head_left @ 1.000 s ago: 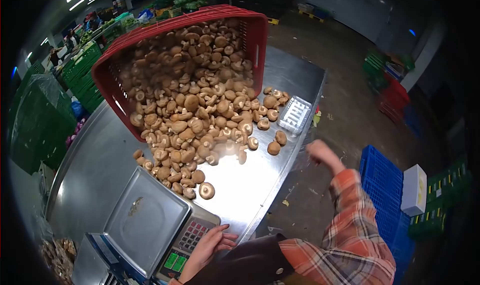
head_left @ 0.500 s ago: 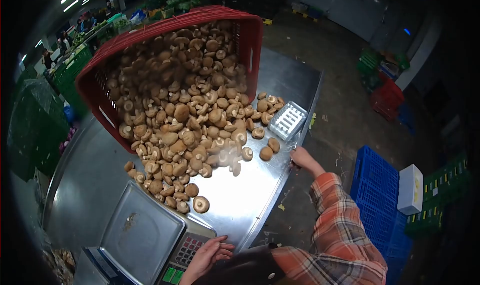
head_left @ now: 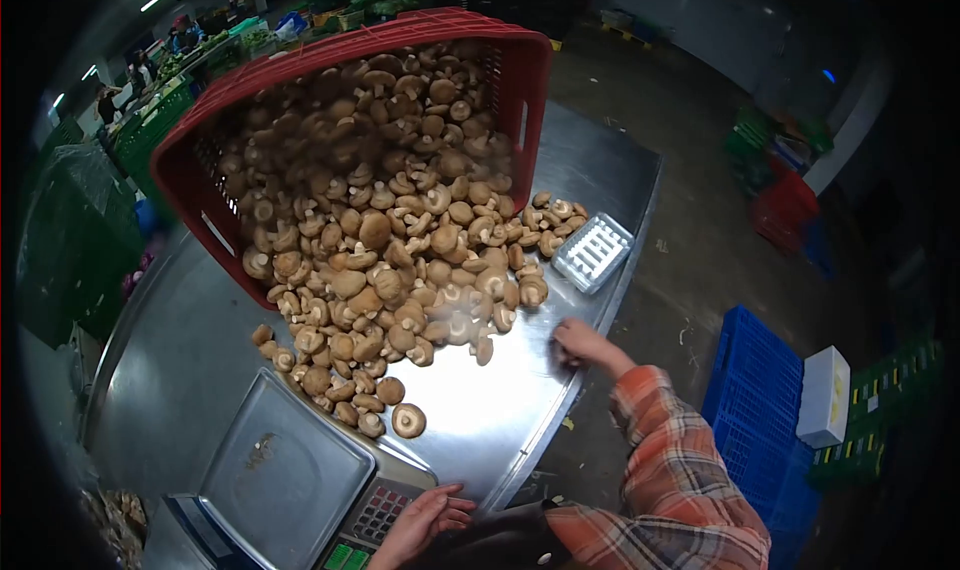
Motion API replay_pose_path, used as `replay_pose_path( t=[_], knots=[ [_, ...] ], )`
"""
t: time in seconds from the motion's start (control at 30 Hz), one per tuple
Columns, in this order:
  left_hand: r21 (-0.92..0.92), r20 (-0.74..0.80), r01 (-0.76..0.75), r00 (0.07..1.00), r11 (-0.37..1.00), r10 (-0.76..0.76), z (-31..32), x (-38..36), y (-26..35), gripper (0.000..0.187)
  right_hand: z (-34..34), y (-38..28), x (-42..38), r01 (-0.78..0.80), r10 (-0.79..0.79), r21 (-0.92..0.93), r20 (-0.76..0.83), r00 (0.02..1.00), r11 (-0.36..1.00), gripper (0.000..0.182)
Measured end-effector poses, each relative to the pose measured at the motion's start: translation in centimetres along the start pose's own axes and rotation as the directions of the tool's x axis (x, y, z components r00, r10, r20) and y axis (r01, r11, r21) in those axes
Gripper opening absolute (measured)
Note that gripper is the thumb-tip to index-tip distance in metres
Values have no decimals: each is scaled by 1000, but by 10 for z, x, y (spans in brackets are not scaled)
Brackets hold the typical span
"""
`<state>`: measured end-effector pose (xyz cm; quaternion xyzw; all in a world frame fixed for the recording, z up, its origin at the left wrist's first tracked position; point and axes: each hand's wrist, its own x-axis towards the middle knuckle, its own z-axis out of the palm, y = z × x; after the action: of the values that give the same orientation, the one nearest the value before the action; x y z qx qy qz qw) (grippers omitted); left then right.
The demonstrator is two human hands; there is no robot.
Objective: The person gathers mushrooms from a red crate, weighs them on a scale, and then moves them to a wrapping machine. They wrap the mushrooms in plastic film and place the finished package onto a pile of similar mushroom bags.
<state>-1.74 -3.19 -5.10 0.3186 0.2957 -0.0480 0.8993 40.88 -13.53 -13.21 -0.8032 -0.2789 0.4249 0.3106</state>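
Note:
Brown shiitake mushrooms (head_left: 380, 280) spill in a heap from a tipped red crate (head_left: 530, 130) onto a metal table (head_left: 510, 400). My right hand (head_left: 583, 343) is over the table by its right edge, right of the heap. Its fingers are curled and slightly blurred; whatever they hold, if anything, is hidden. Beyond that hand stands a clear plastic tray (head_left: 593, 253) with white strips showing in it. My left hand (head_left: 432, 518), fingers extended and holding nothing, rests beside the keypad (head_left: 380, 510) of a weighing scale (head_left: 290, 470).
Bits of debris lie on the scale's metal pan. Blue crates (head_left: 755, 400), a white foam box (head_left: 825, 395) and green boxes (head_left: 875, 400) stand on the floor at right. Farther back are a red crate (head_left: 785, 210) and people (head_left: 108, 102) among produce.
My right hand has moved inward from the table edge, to the left. Two loose mushrooms near it no longer show in their former place. The view has shifted slightly; my left hand stays by the keypad.

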Motion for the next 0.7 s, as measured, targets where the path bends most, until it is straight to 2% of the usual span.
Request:
replay_pose_path(
  t=[0.03, 0.1, 0.17, 0.23, 0.3, 0.33, 0.37, 0.4, 0.43, 0.53, 0.67, 0.7],
  knots=[
    [11, -12, -1, 1000, 1000, 1, 0, 3, 2, 39, 19, 0, 20, 167, -177, -98, -105, 979, 981, 26],
    [-28, -79, -42, 996, 999, 39, 10, 1, 10, 35, 60, 2, 63, 330, -345, -103, -223, 912, 938, 26],
    [-36, -115, -49, 992, 998, 44, 8, 4, 13, 35, 96, -25, 94, 339, -252, 175, -388, 886, 924, 27],
    [-55, -135, -53, 990, 997, 45, 8, 7, 16, 35, 120, -41, 116, 328, -131, 273, -555, 821, 904, 26],
    [-61, -149, -54, 988, 997, 45, 9, 9, 18, 35, 133, -25, 144, 270, -113, 141, -658, 744, 953, 24],
    [-61, -152, -56, 987, 997, 46, 9, 9, 18, 35, 124, -23, 138, 261, -53, 422, -445, 894, 868, 22],
    [-64, -155, -58, 987, 996, 48, 10, 9, 17, 35, 106, -23, 124, 171, -57, 662, -191, 980, 730, 21],
    [-60, -158, -60, 986, 996, 50, 11, 8, 17, 35, 89, -26, 108, 13, -126, 831, 69, 990, 555, 19],
    [-56, -161, -70, 985, 996, 60, 11, 7, 19, 35, 75, -32, 94, -110, -162, 873, 209, 964, 475, 13],
    [-75, -147, -109, 984, 991, 97, 9, 3, 17, 34, 71, -40, 67, -104, 10, 861, 115, 993, 499, 10],
    [-88, -149, -128, 982, 988, 114, 8, 0, 7, 33, 86, -34, 56, 12, -14, 873, -6, 1000, 487, 15],
    [-97, -145, -126, 983, 987, 111, 7, -1, 5, 32, 87, -33, 47, -5, -6, 859, 9, 1000, 512, 19]
  ],
)
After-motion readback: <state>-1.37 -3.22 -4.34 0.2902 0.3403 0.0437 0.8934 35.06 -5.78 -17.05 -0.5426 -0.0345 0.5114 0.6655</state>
